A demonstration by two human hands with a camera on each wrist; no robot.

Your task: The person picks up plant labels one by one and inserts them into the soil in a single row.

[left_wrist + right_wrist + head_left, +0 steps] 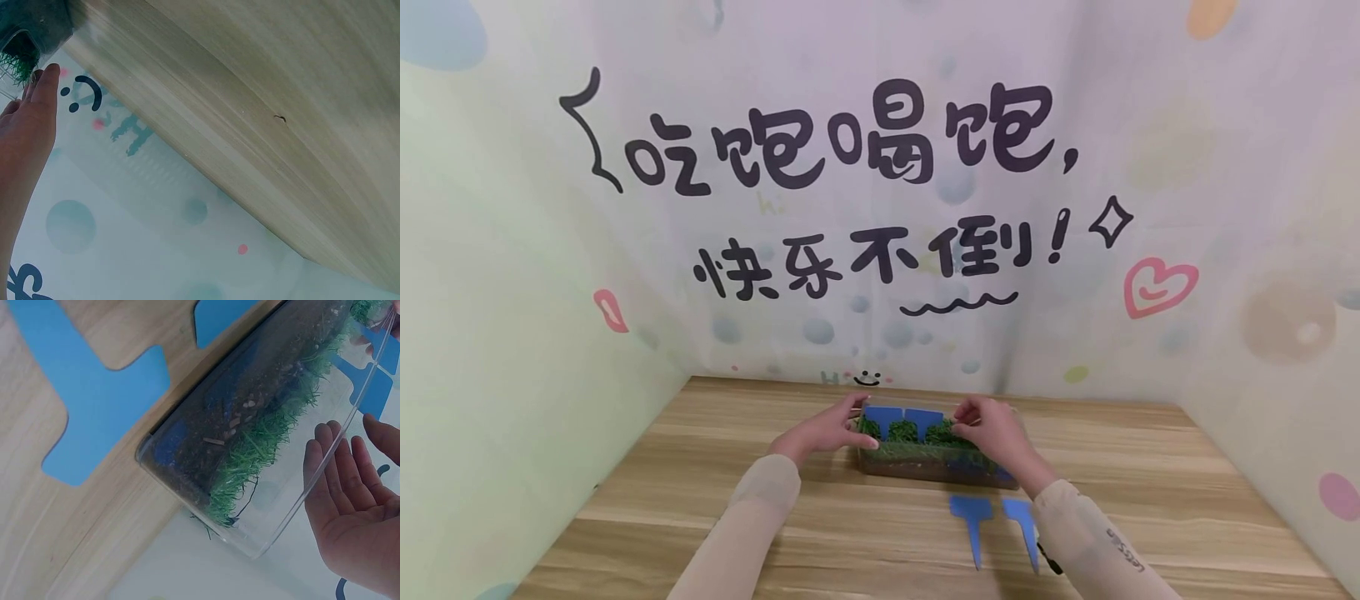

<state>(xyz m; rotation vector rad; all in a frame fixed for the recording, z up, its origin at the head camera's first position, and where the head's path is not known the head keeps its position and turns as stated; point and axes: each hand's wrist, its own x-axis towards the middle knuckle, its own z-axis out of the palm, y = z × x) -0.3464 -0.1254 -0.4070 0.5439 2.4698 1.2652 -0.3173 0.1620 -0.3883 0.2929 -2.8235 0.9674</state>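
Observation:
A clear plastic box (pixel 936 477) holds brown soil (pixel 219 419) topped with green grass (pixel 262 447). Two blue T-shaped plant labels stand side by side in the grass, the left label (pixel 880 413) and the right label (pixel 928 418). My left hand (pixel 829 427) grips the box's left end, thumb along the front and fingers toward the back. Over the right half of the grass is my right hand (pixel 996 429), its fingers loosely bent and apart from the thumb. Seen through the clear wall, the right hand (pixel 356 494) has nothing between thumb and fingers, close beside the right label.
Two more blue plant labels, one (pixel 972 510) and another (pixel 1019 515), lie on the wooden table (pixel 850 533) in front of the box. A small black object (pixel 1051 560) lies partly behind the right sleeve. A printed cloth backdrop (pixel 880 333) rises behind the table.

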